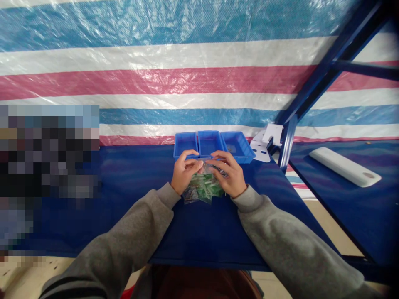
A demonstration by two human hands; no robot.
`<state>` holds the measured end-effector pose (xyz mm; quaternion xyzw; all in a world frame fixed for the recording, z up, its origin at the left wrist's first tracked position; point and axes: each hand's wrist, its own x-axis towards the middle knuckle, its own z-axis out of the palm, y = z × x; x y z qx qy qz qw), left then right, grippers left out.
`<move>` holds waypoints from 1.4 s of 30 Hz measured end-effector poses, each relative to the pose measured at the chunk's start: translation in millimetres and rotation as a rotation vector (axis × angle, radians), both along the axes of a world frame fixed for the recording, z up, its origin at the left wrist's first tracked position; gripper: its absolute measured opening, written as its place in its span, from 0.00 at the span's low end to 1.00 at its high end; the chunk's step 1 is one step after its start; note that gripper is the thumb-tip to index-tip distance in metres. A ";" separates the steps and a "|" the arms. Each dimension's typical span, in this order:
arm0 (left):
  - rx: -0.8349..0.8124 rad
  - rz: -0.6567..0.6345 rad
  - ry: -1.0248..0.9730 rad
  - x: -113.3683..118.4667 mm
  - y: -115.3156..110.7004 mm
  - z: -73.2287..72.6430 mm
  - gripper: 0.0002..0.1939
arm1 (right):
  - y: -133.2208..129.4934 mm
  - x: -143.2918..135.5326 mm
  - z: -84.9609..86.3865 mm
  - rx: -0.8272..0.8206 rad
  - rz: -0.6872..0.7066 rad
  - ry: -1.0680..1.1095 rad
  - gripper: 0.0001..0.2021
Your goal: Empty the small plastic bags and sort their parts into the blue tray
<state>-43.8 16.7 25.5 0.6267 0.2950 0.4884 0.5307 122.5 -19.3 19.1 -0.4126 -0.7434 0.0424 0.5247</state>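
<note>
My left hand [185, 169] and my right hand [229, 172] face each other over the middle of the blue table. Between them, pinched in the fingers of both, is a small clear plastic bag [205, 165]; what it contains is too small to make out. Below the hands lies a loose pile of small clear packets [204, 187], some with green contents and some darker at the left. Just beyond my fingertips stand a left blue bin [186, 143], a middle blue bin [209, 141] and a right blue bin [237, 145]. A few small bits lie in the right one.
White cut-out sheets [263, 145] lean by a blue metal frame [288, 141] at the right. A long white plastic object [344, 166] lies on the neighbouring blue table [358, 211]. Striped plastic sheeting [187, 81] hangs behind. A blurred-out area covers the left side.
</note>
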 end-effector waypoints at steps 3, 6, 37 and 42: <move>0.068 0.024 0.043 -1.2 -1.4 3.1 0.14 | 1.6 -0.8 -1.7 -0.010 -0.006 0.007 0.08; 0.257 0.094 0.141 -2.9 -1.9 4.3 0.13 | 2.0 -1.5 -3.8 -0.074 -0.060 0.078 0.06; 0.216 0.383 0.161 -10.4 9.7 -6.1 0.10 | 35.1 37.9 -15.2 -0.298 -0.225 0.897 0.21; 0.207 0.366 0.178 -10.9 9.4 -6.2 0.11 | 27.0 33.1 -10.5 -0.231 -0.355 0.425 0.12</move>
